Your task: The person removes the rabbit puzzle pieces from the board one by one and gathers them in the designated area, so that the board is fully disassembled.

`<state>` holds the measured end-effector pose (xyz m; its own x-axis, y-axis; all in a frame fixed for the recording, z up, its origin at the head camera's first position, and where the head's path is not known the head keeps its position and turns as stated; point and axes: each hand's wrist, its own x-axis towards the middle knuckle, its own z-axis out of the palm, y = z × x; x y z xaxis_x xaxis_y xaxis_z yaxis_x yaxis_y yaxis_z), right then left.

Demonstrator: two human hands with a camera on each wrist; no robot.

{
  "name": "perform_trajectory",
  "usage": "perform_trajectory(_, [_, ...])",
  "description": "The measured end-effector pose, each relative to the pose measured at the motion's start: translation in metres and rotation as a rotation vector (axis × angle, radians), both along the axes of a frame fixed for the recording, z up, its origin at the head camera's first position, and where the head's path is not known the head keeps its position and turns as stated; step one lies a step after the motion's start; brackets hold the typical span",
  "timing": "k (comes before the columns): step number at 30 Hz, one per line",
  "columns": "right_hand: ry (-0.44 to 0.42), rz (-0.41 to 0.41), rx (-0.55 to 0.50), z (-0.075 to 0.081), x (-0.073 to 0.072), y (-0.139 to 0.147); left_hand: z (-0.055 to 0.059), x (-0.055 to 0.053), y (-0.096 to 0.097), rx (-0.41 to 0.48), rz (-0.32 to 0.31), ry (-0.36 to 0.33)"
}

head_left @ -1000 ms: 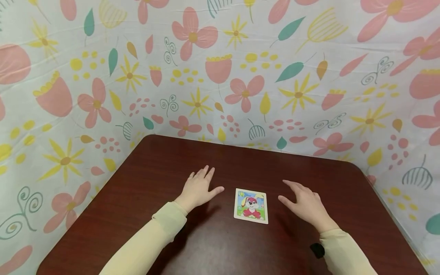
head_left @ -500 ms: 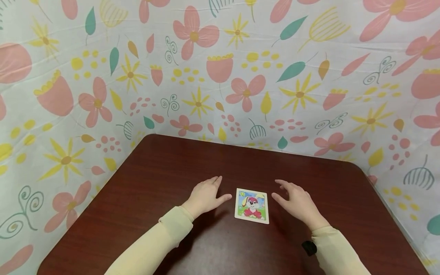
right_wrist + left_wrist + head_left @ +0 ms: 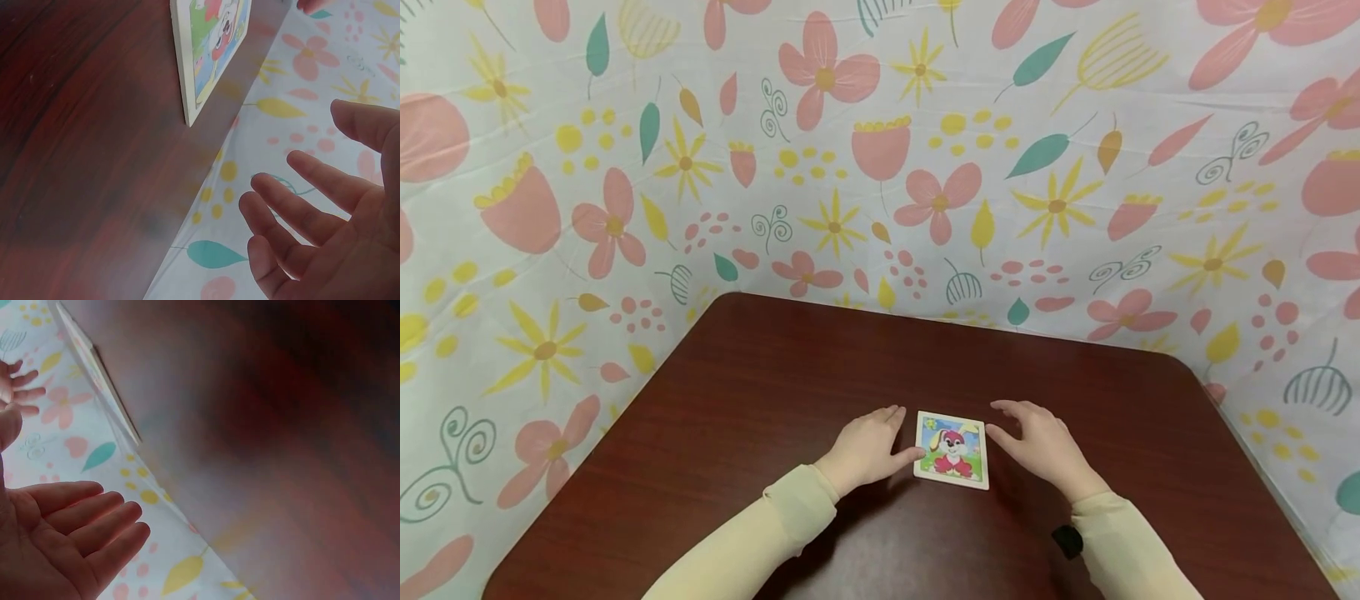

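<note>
Pale sleeves (image 3: 737,550) lead in from the near side; the left hand (image 3: 868,450) is released, fingers loose, thumb at the left edge of a picture board (image 3: 952,451), contact unclear; the right hand (image 3: 1047,446), likewise ungrasping, curves just beside the right edge; the board lies flat between, its rabbit's ears pointing away from the person, long axis hard to tell; underneath, a dark red table (image 3: 850,358); beyond, flowered cloth (image 3: 880,200).
</note>
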<state>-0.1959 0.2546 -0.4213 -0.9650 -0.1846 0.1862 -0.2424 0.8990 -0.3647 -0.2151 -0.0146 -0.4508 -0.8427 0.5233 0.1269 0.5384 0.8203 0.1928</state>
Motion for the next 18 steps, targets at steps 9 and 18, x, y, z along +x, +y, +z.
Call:
perform_trajectory(9, [0.011,0.021,0.012,-0.004,-0.006,-0.008,-0.002,0.005,0.012,-0.046,-0.033,0.009])
perform_trajectory(18, [-0.039,0.041,-0.014,-0.01,-0.008,-0.018,-0.004,0.012,0.026,-0.112,-0.123,0.048])
